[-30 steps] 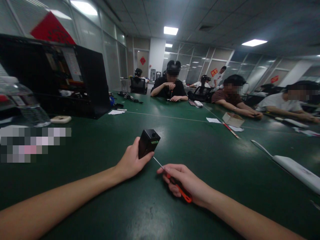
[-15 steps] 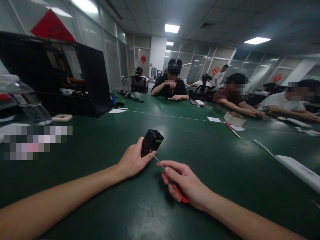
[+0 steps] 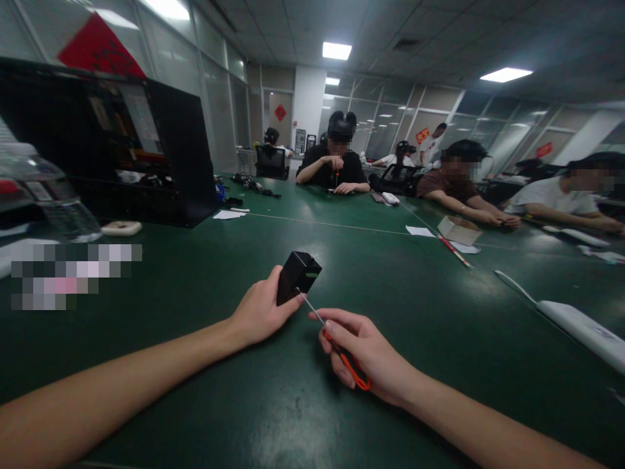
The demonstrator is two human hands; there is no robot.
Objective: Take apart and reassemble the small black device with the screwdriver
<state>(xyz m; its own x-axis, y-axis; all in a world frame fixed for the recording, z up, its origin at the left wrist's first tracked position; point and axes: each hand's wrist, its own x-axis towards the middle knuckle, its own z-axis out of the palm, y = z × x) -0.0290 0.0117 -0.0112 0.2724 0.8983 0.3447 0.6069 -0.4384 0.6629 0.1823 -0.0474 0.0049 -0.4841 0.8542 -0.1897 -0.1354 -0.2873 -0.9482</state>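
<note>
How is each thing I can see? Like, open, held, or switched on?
Black box: held, tilted
Screwdriver: held, tip at the black box's side
Left hand: gripping the black box
Right hand: gripping the screwdriver
Computer case: open, insides showing
Carton: open-topped
Ceiling light: lit

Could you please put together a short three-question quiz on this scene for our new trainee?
1. What is the left hand holding?
2. True or false: the right hand holds a screwdriver.
3. Where in the picture is the plastic bottle?
a) between the two hands
b) near the left edge
c) near the right edge

Key:
1. A black box.
2. True.
3. b
</note>
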